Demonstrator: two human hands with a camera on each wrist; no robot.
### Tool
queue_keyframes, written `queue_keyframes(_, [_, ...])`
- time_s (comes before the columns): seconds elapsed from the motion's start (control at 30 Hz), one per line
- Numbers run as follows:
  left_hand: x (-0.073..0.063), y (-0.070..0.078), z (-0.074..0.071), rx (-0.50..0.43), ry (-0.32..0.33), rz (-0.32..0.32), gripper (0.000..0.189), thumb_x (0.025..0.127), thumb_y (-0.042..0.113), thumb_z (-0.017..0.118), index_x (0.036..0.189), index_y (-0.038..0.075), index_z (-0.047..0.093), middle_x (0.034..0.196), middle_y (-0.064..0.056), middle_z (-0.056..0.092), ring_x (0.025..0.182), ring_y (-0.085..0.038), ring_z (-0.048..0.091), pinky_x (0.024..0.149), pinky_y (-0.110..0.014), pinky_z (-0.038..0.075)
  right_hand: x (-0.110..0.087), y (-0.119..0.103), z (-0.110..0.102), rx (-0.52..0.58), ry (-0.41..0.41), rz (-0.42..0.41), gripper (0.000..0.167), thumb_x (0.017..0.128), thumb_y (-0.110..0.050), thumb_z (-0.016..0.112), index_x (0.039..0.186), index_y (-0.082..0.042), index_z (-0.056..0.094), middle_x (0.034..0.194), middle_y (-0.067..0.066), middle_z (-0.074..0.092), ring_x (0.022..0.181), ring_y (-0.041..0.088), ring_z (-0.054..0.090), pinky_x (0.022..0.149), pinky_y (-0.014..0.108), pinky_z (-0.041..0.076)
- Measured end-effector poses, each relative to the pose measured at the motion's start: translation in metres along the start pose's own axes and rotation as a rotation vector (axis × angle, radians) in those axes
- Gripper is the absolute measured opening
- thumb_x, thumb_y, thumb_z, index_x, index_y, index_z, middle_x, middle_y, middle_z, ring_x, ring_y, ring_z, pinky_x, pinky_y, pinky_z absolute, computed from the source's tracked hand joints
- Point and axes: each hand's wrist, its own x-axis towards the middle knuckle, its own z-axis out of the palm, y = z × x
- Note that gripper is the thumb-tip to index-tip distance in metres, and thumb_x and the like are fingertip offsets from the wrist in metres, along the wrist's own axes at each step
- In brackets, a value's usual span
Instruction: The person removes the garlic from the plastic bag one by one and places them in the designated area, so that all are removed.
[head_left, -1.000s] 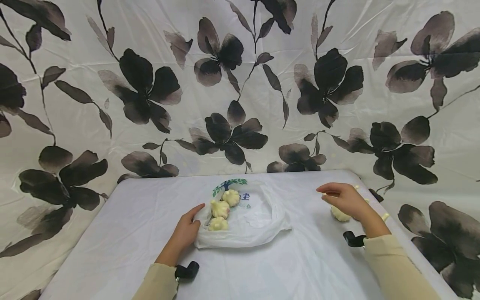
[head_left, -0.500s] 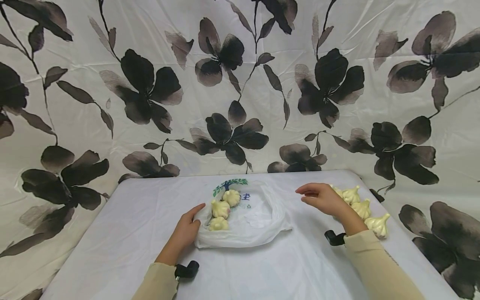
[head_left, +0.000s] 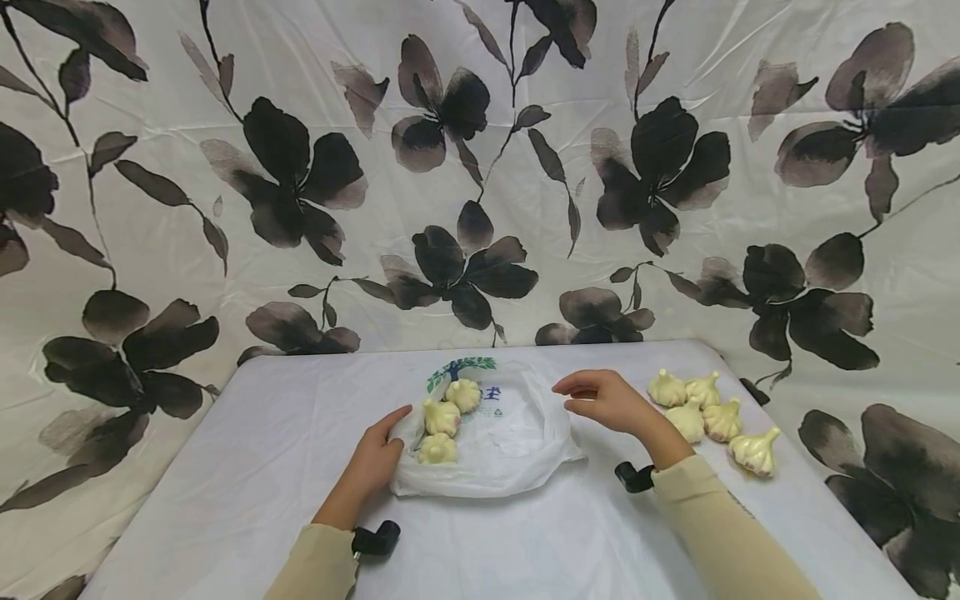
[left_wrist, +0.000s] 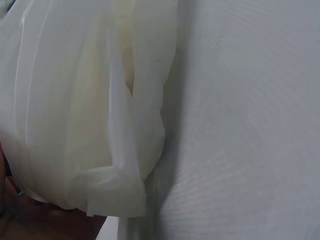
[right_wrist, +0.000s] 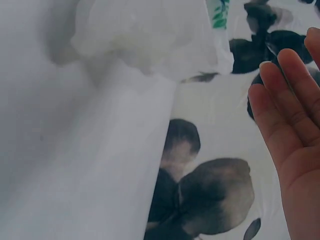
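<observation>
A white plastic bag (head_left: pixel 487 479) with a green tree print lies on the table, its mouth spread wide. Three garlic bulbs (head_left: pixel 441 418) sit along its left inner side. My left hand (head_left: pixel 375 454) grips the bag's left rim; in the left wrist view the crumpled plastic (left_wrist: pixel 90 115) hides most of the fingers. On the other side my right hand (head_left: pixel 607 400) hovers near the bag's right rim with nothing in it. Its fingers (right_wrist: pixel 280 95) look straight and relaxed in the right wrist view.
Several more garlic bulbs (head_left: pixel 686 418) lie in a group at the table's right side, beyond my right forearm. White cloth covers the table (head_left: pixel 300 433). A curtain (head_left: pixel 555 217) with dark flowers hangs behind its back edge.
My right hand has moved left from above the garlic group to the bag's right rim, uncovering those bulbs. The left hand and the bag have stayed put.
</observation>
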Motion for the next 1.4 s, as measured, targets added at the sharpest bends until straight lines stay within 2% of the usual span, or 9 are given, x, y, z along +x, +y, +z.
queue_keyframes(0.23, [-0.001,0.005,0.001,0.001,-0.005,-0.003,0.063,0.09,0.002,0.037,0.15,0.021,0.036,0.159,-0.012,0.03,0.148,-0.035,0.021,0.118,-0.056,0.02,0.01,-0.007,0.013,-0.02,-0.032,-0.042,0.027,0.089,-0.011,0.066,0.115,-0.007,0.069,0.115,0.01,0.07,0.107,0.028,0.065,0.095,0.04,0.054])
queue_keyframes(0.47, [-0.001,0.004,0.001,0.006,-0.006,0.012,0.064,0.089,0.002,0.038,0.15,0.019,0.036,0.158,-0.013,0.03,0.148,-0.036,0.021,0.118,-0.057,0.02,0.019,-0.015,0.023,-0.018,-0.062,-0.073,0.028,0.089,-0.011,0.067,0.116,-0.006,0.069,0.117,0.01,0.07,0.108,0.026,0.065,0.095,0.038,0.054])
queue_keyframes(0.67, [0.0,0.003,0.002,0.009,-0.005,0.02,0.064,0.089,0.002,0.039,0.15,0.019,0.036,0.158,-0.014,0.03,0.148,-0.036,0.021,0.118,-0.057,0.02,0.026,-0.024,0.033,0.007,-0.102,-0.103,0.029,0.089,-0.011,0.066,0.118,-0.007,0.068,0.118,0.01,0.069,0.11,0.026,0.065,0.097,0.042,0.053])
queue_keyframes(0.8, [0.001,0.003,0.003,0.014,-0.005,0.019,0.064,0.089,0.003,0.042,0.15,0.02,0.036,0.158,-0.014,0.03,0.148,-0.037,0.021,0.118,-0.058,0.02,0.031,-0.03,0.041,0.022,-0.127,-0.099,0.029,0.09,-0.012,0.065,0.119,-0.008,0.068,0.119,0.011,0.068,0.112,0.031,0.064,0.097,0.043,0.053])
queue_keyframes(1.0, [0.001,0.003,0.003,0.03,0.0,0.019,0.067,0.086,0.006,0.047,0.15,0.021,0.036,0.158,-0.015,0.03,0.148,-0.038,0.021,0.117,-0.059,0.022,0.038,-0.035,0.055,0.031,-0.154,-0.075,0.03,0.089,-0.011,0.066,0.118,-0.01,0.068,0.117,0.008,0.069,0.111,0.029,0.064,0.098,0.045,0.052])
queue_keyframes(1.1, [0.002,0.002,0.004,0.03,0.002,0.018,0.068,0.086,0.006,0.047,0.15,0.022,0.035,0.158,-0.015,0.03,0.148,-0.038,0.021,0.117,-0.059,0.022,0.041,-0.038,0.063,0.067,-0.176,-0.076,0.031,0.088,-0.01,0.067,0.119,-0.008,0.067,0.117,0.01,0.068,0.113,0.033,0.063,0.099,0.047,0.051])
queue_keyframes(1.4, [0.0,0.003,0.004,0.022,0.002,0.021,0.068,0.085,0.005,0.048,0.15,0.021,0.036,0.158,-0.015,0.03,0.148,-0.038,0.021,0.117,-0.059,0.022,0.046,-0.042,0.08,0.052,-0.193,-0.074,0.037,0.086,-0.013,0.07,0.123,-0.012,0.066,0.123,0.005,0.065,0.112,0.024,0.063,0.095,0.037,0.054])
